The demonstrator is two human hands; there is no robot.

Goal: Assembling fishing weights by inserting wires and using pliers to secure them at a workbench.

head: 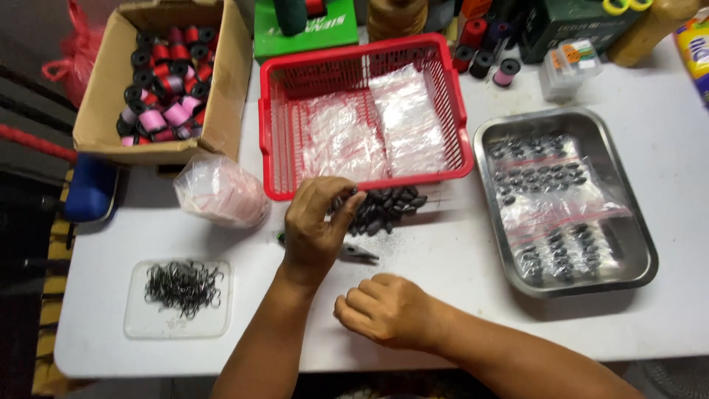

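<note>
Two hands work near the middle of the white bench [458, 251]. The left hand [316, 222] reaches forward to a pile of dark oval weights [388, 207], which lies just in front of the red basket [362, 111]. Its fingers [343, 201] are pinched together at the near-left edge of the pile; whether they grip a weight cannot be told. The right hand [384, 309] rests on the bench toward the near edge, fingers curled closed into a loose fist; nothing shows in its grasp.

A small pair of pliers [358, 253] lies on the bench between the two hands, partly hidden under the left hand.

The red basket holds clear plastic bags [377, 129] stacked flat. To the right, a steel tray [565, 199] holds sealed bags filled with dark weights. Near the left near corner, a clear lid [177, 297] carries a heap of wire hooks [183, 284]. A bunched clear bag [220, 191] sits left of the basket. At the far left corner, a cardboard box [159, 74] holds pink, red and black thread spools [164, 89]. More spools and containers stand along the far edge.
</note>
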